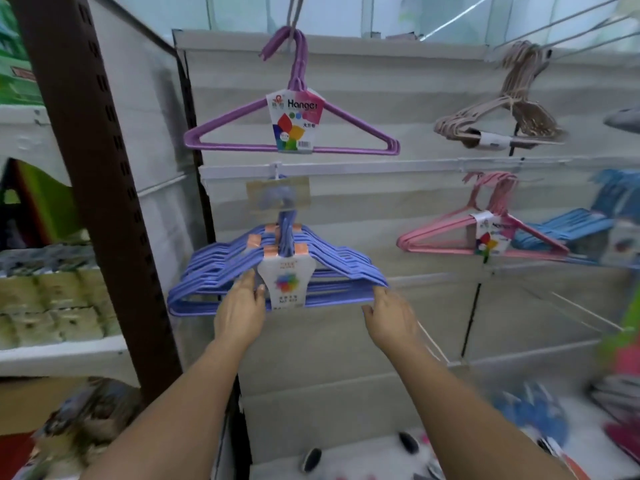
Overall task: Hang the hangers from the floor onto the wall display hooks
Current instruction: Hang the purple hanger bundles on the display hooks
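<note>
A bundle of blue-violet hangers [214, 275] with a white label hangs from a hook on the white rail [346, 168] of the wall display. My left hand [240, 306] rests on the front of this bundle just left of the label, fingers straight, thumb at the label's edge. My right hand [389, 315] touches the bundle's right corner with its fingertips, thumb spread out. More blue hangers [530, 410] lie blurred on the floor at the lower right.
On the wall hang a purple bundle [242, 126], a beige bundle [498, 123], a pink bundle [450, 237] and a light blue one [571, 230]. Bare wire hooks [581, 310] jut out at the right. A brown slotted post [86, 168] and stocked shelves stand at the left.
</note>
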Demonstrator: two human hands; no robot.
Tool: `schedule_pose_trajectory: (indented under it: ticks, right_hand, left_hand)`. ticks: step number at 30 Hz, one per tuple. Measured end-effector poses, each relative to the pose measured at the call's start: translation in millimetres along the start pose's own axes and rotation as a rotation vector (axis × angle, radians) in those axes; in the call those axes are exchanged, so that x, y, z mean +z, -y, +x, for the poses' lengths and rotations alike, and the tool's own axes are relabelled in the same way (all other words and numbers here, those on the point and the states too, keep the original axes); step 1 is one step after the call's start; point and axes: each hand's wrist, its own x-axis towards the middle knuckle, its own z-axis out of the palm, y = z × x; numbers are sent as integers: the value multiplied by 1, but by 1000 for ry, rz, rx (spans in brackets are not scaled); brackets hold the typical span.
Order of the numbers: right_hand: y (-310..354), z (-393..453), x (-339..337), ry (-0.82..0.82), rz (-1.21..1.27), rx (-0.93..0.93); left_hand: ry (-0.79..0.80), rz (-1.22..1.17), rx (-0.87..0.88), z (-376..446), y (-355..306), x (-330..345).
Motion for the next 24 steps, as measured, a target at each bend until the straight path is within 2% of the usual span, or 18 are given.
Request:
schedule_pose_trajectory:
  ticks: [3, 5, 8, 13, 18, 24]
  right_hand:
    - [-12, -26, 13, 29, -21, 85]
    - [-21, -44, 20, 40, -31, 133]
    - [-39, -75, 32, 77, -32, 225]
    - [-80, -131, 47, 113, -26, 401]
    - [-135, -179, 42, 110, -27, 599]
    - [-222, -235, 4, 25, -71, 828]
  left_hand:
    - [-10, -13, 88, -17, 10, 15]
    - [45, -29, 83, -29, 14, 28]
    - [201, -22, 62, -51, 18, 52]
    - [456, -45, 126, -95, 7, 105]
    - [617, -46, 269, -139, -47, 154]
    - [759, -57, 491, -199, -155, 203]
